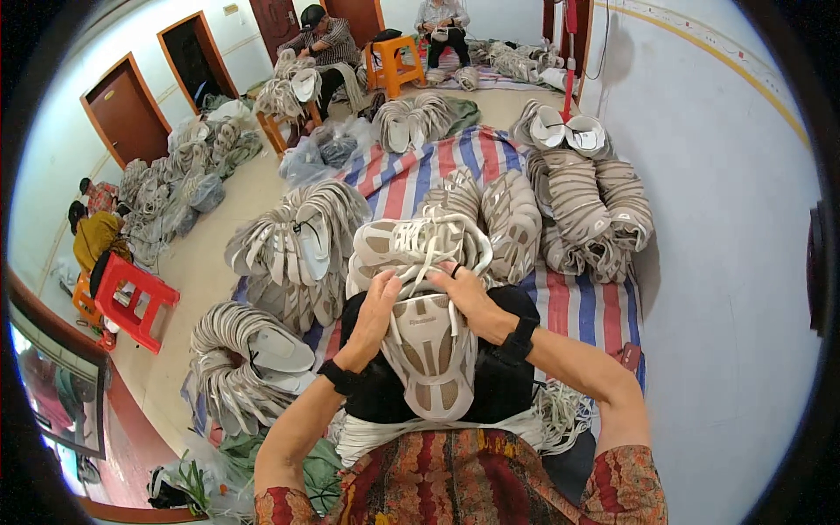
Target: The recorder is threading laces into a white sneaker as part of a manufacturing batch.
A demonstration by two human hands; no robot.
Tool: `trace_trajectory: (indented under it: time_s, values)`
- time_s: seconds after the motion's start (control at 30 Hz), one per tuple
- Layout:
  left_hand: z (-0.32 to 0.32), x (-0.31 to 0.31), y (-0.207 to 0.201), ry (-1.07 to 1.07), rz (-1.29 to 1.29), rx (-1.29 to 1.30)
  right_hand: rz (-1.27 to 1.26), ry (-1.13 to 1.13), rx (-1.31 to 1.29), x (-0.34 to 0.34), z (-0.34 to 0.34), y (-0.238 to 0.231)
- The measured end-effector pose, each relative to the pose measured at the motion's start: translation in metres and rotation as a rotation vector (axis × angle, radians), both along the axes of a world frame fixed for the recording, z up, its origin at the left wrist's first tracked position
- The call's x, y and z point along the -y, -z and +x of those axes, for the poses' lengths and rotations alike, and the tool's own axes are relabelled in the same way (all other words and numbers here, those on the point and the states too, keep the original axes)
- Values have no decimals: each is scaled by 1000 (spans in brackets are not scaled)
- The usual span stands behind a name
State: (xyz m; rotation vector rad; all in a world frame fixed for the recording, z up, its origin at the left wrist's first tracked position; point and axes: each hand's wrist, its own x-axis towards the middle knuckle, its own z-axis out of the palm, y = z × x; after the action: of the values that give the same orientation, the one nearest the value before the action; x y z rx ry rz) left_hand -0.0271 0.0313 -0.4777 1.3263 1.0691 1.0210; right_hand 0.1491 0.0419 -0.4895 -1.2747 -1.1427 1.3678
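Observation:
A beige and white sneaker upper (pixel 430 354) lies across my lap with its toe toward me. My left hand (pixel 378 304) is closed on its left side by the opening, thumb on top. My right hand (pixel 465 300) grips the right side near the lacing, and a loose white shoelace (pixel 453 317) hangs beside its fingers. Just beyond my hands, a laced upper (pixel 424 238) of the same kind rests sideways on others. What the fingertips do underneath is hidden. Behind my lap lies a bundle of white laces (pixel 564 416).
Curved stacks of uppers stand at left (pixel 232 363), farther left (pixel 302 232) and right (pixel 591 197). Beneath them spreads a striped sheet (pixel 560 302). A white wall (pixel 726 262) bounds the right. A red stool (pixel 136 297) stands at left; people sit farther back.

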Motion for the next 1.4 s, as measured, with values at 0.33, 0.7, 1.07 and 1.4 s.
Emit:
trace_trajectory:
  time_s: [0.33, 0.7, 1.07, 1.4]
  values:
    - [-8, -37, 7, 225, 66, -242, -143, -236, -521, 3, 6, -32]
    - [0, -68, 16, 332, 162, -374, 677, -246, 690, -52, 14, 12]
    - [1, -75, 22, 521, 105, -178, 699, -63, 1044, -29, 57, -21]
    - [-3, -82, 48, 406, 290, -308, 704, -556, 1038, -69, 33, -46]
